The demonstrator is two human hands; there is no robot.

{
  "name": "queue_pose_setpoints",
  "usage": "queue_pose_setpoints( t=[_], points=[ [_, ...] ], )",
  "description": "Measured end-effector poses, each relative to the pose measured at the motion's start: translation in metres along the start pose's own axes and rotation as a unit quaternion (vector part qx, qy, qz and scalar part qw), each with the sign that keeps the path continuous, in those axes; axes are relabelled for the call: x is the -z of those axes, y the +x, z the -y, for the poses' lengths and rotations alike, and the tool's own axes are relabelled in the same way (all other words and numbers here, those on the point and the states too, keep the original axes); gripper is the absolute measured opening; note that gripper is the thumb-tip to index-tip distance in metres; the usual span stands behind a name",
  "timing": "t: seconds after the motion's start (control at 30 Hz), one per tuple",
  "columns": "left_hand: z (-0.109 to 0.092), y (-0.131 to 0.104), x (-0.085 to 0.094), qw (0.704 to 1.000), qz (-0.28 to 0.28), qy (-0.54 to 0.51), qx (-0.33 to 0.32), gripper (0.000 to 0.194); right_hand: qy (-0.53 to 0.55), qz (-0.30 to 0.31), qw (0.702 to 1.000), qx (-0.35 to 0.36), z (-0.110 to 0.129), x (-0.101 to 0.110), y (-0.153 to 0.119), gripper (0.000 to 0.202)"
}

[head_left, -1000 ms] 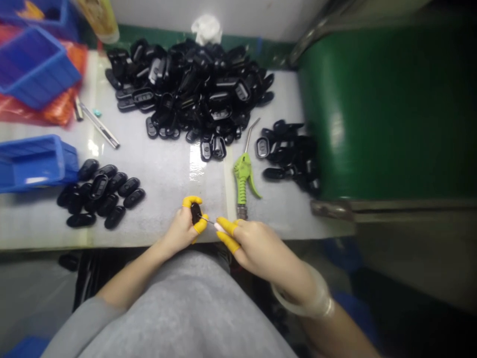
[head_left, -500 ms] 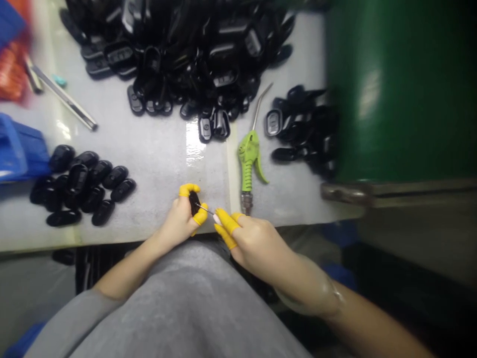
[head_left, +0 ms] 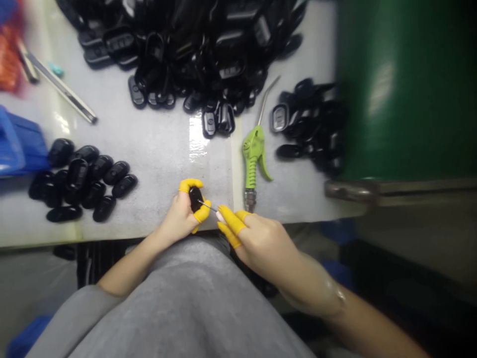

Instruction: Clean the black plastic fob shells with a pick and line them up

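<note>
Near the table's front edge, my left hand pinches a small black oval part between yellow-covered fingertips. My right hand, also with yellow finger covers, grips a thin metal tool with a whitish handle end. The tool's tip touches, or is right at, the face of the black part. A green air gun lies just beyond my right hand, its nozzle pointing away. Several similar black parts lie in a group to the left.
A large heap of black parts covers the back of the table. A smaller heap lies by a green surface at right. At left are a blue bin and a metal-coloured strip.
The camera view has shifted slightly. The black part in my left hand now shows more of its face, with the tool's tip still at it. Both hands keep their grip.
</note>
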State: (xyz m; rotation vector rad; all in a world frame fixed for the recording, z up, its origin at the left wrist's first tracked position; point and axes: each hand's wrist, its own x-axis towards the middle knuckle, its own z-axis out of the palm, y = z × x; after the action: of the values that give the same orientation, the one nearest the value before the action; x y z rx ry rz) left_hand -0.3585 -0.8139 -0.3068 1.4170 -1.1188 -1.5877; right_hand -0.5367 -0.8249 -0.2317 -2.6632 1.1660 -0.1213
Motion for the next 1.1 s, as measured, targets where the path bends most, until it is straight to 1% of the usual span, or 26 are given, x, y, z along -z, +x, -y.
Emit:
queue_pose_setpoints(
  t=[0.17, 0.27, 0.37, 0.47, 0.57, 0.6, 0.67, 0.87, 1.03, 1.1],
  points=[
    [-0.002, 0.001, -0.001, 1.000, 0.011, -0.008, 0.004, 0.035, 0.003, 0.034, 0.999, 0.006, -0.002, 0.009, 0.004, 0.031],
    [-0.002, 0.001, -0.001, 1.000, 0.011, -0.007, 0.009, 0.034, 0.011, 0.051, 0.999, 0.001, -0.005, 0.010, 0.005, 0.030],
    [0.000, 0.001, -0.001, 1.000, 0.011, 0.004, 0.008, 0.034, 0.039, 0.082, 0.996, -0.011, -0.007, 0.011, 0.006, 0.030],
    [0.002, 0.000, -0.001, 1.000, 0.009, 0.015, 0.004, 0.034, 0.077, 0.129, 0.988, -0.032, -0.010, 0.014, 0.010, 0.028],
    [0.002, 0.000, -0.001, 1.000, 0.008, 0.026, -0.008, 0.033, 0.123, 0.192, 0.972, -0.051, -0.013, 0.017, 0.014, 0.026],
    [0.002, 0.000, -0.001, 0.999, 0.008, 0.030, -0.012, 0.032, 0.132, 0.203, 0.969, -0.055, -0.013, 0.017, 0.015, 0.026],
    [0.001, 0.001, -0.001, 0.999, 0.003, 0.036, -0.019, 0.031, 0.131, 0.193, 0.971, -0.059, -0.012, 0.015, 0.014, 0.026],
    [0.002, 0.002, -0.001, 0.997, -0.022, 0.072, -0.034, 0.032, 0.088, 0.099, 0.990, -0.056, -0.002, 0.002, 0.006, 0.032],
    [0.004, 0.002, -0.001, 0.994, -0.028, 0.095, -0.043, 0.032, -0.003, 0.014, 0.999, -0.040, 0.010, -0.008, -0.003, 0.035],
    [0.005, 0.001, -0.002, 0.993, -0.029, 0.103, -0.045, 0.032, -0.017, 0.003, 0.999, -0.044, 0.013, -0.010, -0.005, 0.036]
  ],
)
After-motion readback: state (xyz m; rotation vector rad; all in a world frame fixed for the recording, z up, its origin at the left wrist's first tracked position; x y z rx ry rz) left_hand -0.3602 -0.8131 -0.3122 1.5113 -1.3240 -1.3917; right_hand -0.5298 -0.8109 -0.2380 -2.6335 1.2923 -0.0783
